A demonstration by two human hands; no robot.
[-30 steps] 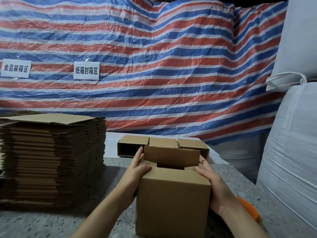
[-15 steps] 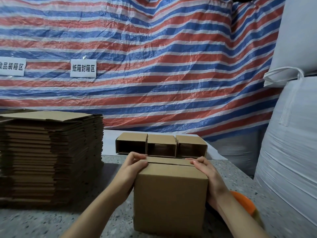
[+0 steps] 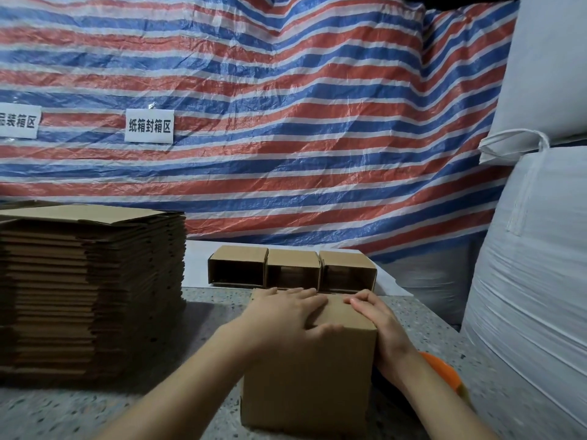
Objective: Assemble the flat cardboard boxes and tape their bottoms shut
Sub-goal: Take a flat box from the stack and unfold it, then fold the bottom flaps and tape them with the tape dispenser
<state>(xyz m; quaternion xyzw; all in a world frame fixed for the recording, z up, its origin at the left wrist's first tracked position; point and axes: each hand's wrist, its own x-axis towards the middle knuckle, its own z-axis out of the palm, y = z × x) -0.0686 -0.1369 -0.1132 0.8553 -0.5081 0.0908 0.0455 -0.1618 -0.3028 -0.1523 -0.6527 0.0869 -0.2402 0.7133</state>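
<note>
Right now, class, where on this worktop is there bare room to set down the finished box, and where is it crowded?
Bare worktop lies between the flat cardboard stack and the box under the left hand and right hand. More lies near the front left. It is crowded behind, by three open boxes, and right, by an orange object.

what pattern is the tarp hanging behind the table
The tarp has horizontal red, blue and white stripes, clear in the head view.
</note>
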